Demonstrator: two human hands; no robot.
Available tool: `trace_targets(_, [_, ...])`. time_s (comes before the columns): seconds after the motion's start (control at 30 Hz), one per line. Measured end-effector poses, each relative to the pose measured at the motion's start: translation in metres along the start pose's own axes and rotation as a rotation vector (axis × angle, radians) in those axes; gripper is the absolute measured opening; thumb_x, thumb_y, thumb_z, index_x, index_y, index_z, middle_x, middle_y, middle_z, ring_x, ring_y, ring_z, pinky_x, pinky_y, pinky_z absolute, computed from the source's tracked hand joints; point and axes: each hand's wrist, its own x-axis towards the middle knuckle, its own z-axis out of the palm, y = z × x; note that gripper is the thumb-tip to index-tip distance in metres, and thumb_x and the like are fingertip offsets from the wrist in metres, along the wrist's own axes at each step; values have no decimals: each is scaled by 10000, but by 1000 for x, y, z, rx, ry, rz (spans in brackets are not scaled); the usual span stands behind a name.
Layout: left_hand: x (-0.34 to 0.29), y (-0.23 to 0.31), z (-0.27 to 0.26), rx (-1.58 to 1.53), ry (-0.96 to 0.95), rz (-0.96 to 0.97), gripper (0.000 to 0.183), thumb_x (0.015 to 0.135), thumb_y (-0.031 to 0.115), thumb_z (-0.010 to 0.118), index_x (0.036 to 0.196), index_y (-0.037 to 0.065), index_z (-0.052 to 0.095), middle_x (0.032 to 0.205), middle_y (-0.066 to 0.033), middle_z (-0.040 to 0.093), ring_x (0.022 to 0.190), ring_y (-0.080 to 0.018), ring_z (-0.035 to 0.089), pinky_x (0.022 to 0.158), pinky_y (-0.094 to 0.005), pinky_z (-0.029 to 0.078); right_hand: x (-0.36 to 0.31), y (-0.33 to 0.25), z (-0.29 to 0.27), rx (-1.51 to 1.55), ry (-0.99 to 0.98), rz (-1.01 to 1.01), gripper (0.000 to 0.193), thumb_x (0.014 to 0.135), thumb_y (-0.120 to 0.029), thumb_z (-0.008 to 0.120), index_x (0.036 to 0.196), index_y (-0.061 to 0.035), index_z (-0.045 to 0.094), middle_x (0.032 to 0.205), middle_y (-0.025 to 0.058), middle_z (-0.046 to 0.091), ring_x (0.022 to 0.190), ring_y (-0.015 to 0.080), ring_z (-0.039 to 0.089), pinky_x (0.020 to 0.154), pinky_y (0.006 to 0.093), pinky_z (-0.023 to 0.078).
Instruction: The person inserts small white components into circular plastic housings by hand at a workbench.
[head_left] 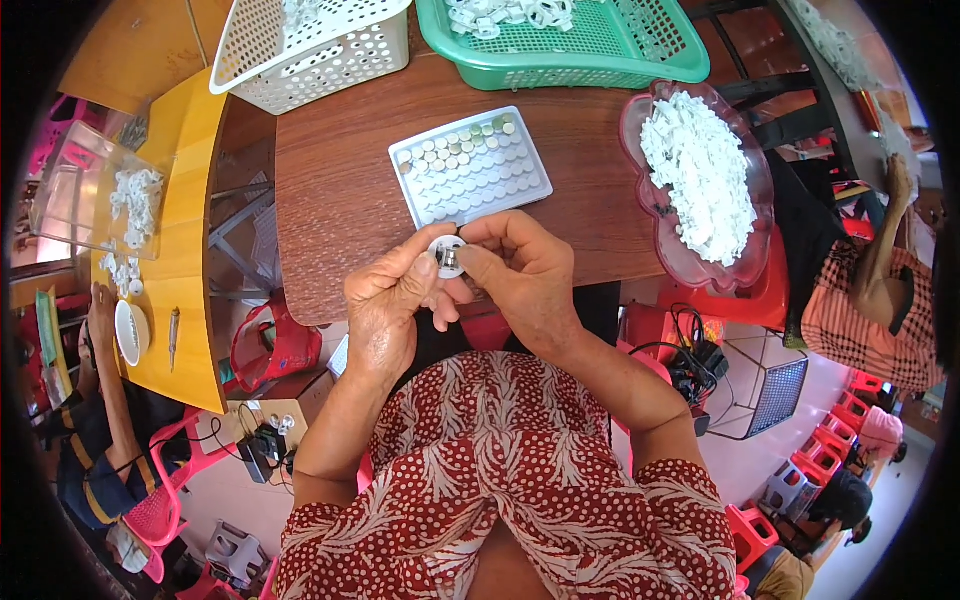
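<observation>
Between my two hands, just past the table's near edge, is a small round white plastic part (pixel 440 243) with shiny metal pieces inside it. My left hand (pixel 385 300) grips its left side between thumb and fingers. The thumb and forefinger of my right hand (pixel 530 280) pinch at its right side, over the metal. Beyond my hands lies a white moulded tray (pixel 480 208) with rows of round pockets. Small round silvery discs (pixel 452 150), perhaps button cells, fill several pockets at its far side; the nearer pockets hold none.
A white basket (pixel 340 80) and a green basket (pixel 590 70) with white parts stand at the table's far edge. On the right, a pink scalloped dish (pixel 655 205) holds a heap of small white pieces (pixel 700 175). Other people's arms show at a yellow table (pixel 180 340) and far right.
</observation>
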Motion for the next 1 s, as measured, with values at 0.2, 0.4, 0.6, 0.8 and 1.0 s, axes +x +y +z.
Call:
trace_targets(0.2, [0, 0, 0, -71, 23, -38, 325, 911, 87, 514, 1187, -83, 535, 780, -176, 650, 567, -155, 611, 477, -216, 466, 0, 9, -3, -43, 25, -33, 75, 838, -27, 606, 884, 29, 587, 764, 43, 621, 672, 62, 572, 573, 223, 473])
trace_targets(0.4, [-1, -4, 3, 1, 68, -41, 327, 880, 7, 465, 1184, -87, 538, 774, -177, 651, 569, -157, 612, 485, -219, 469, -1, 18, -4, -184, 23, -155, 72, 828, -26, 612, 879, 21, 592, 771, 68, 617, 678, 98, 603, 580, 252, 490])
trace_targets(0.6, [-3, -6, 4, 6, 75, 6, 306, 865, -30, 467, 1149, -95, 561, 775, -172, 650, 567, -147, 607, 486, -213, 471, -3, 21, -4, -170, 41, -147, 80, 813, -23, 630, 873, 10, 589, 771, 74, 605, 667, 113, 598, 560, 271, 476])
trace_targets(0.8, [-2, -12, 3, -12, 126, 37, 264, 846, -37, 500, 1081, -100, 600, 718, -165, 646, 514, -137, 588, 448, -206, 458, -7, 25, -3, -276, 39, -269, 95, 794, -2, 626, 878, 0, 582, 755, 79, 583, 641, 139, 588, 549, 274, 463])
trace_targets(1.0, [2, -18, 7, -7, 162, 51, 260, 825, -51, 520, 1065, -89, 615, 680, -134, 639, 476, -111, 559, 429, -189, 434, -6, 26, -5, -248, 48, -225, 99, 791, -1, 617, 881, -1, 575, 764, 82, 585, 665, 146, 595, 560, 276, 466])
